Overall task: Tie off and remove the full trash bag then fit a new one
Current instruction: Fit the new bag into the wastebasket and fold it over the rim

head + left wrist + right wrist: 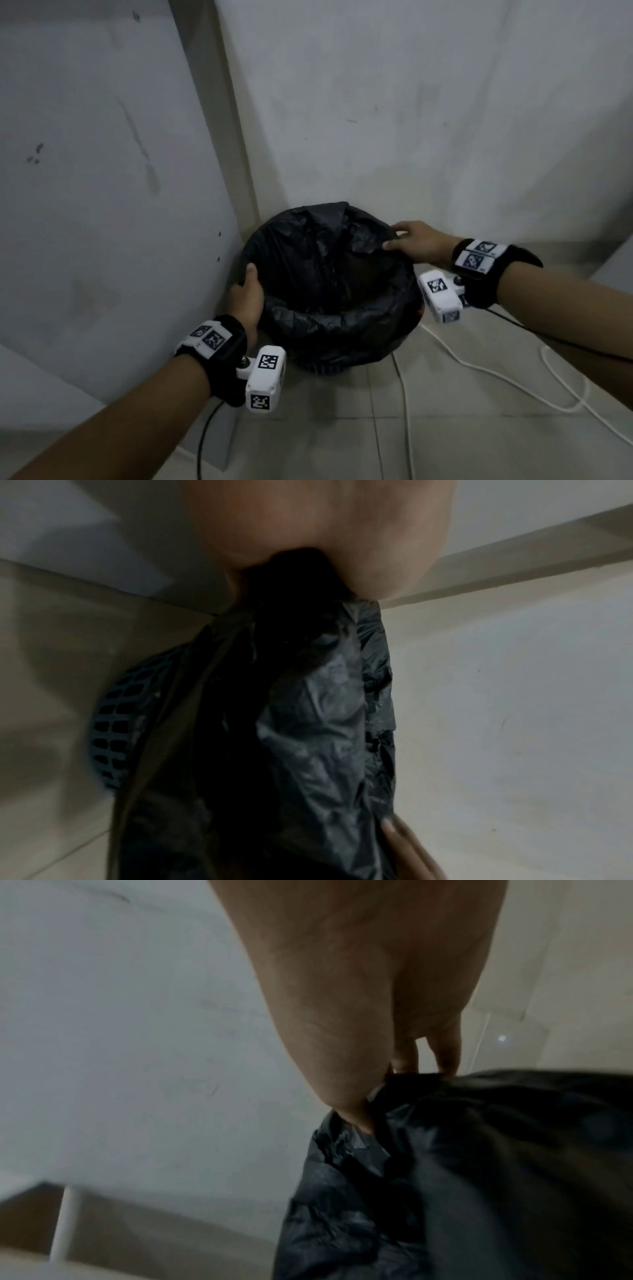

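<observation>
Grey walls meet at a corner where the black trash bag (329, 284) lines a bin (113, 723) mostly hidden beneath it, left hand (247, 298) and right hand (416, 245) each gripping its folded rim, fingertips buried in plastic.

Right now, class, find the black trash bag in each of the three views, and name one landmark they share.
Head: black trash bag at centre, draped over the bin, between both hands.
Left wrist: centre, hanging from the left hand.
Right wrist: lower right, under the right hand.
Shared landmark: the pale wall.
</observation>
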